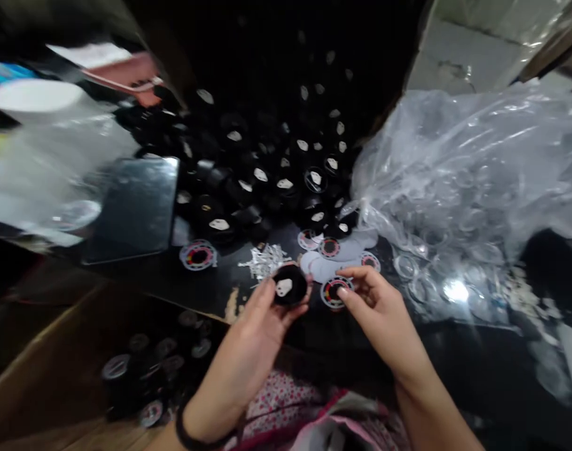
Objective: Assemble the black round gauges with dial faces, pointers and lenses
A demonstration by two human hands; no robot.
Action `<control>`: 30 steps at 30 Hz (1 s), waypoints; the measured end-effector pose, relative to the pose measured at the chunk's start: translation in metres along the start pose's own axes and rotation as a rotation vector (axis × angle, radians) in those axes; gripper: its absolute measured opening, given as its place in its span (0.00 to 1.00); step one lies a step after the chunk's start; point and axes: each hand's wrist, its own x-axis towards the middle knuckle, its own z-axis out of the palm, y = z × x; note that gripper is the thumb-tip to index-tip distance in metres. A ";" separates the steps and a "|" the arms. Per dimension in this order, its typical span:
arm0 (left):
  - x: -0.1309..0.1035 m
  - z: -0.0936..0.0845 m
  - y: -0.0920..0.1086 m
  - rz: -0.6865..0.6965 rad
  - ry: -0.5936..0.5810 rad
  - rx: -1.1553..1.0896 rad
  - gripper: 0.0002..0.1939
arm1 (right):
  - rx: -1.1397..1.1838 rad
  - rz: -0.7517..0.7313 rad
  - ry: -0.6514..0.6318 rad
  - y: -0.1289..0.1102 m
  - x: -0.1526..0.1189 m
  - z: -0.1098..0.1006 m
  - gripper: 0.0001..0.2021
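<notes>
A person's left hand [262, 319] grips a small black spool [290, 287] between thumb and fingers, its round face up with a pale patch at the centre, held just above the near edge of a dark table [173, 282]. Just to its right, the right hand [374, 307] pinches a round label [335, 293], white-rimmed with red marks around a black middle, at its fingertips. The spool and label sit nearly side by side. Behind them lies a heap of black spools [267, 163]; at far right, a clear plastic bag [468, 181].
</notes>
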 end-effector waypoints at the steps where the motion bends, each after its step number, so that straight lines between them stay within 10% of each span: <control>1: 0.003 -0.002 -0.001 0.001 0.013 0.019 0.14 | -0.033 -0.017 0.031 0.002 0.000 -0.002 0.11; 12: -0.009 0.007 -0.018 -0.094 -0.101 0.152 0.14 | -0.159 -0.213 0.131 -0.008 -0.017 0.000 0.02; 30: -0.003 -0.005 -0.014 -0.011 -0.213 0.457 0.17 | -0.299 -0.015 -0.098 -0.013 -0.009 -0.013 0.06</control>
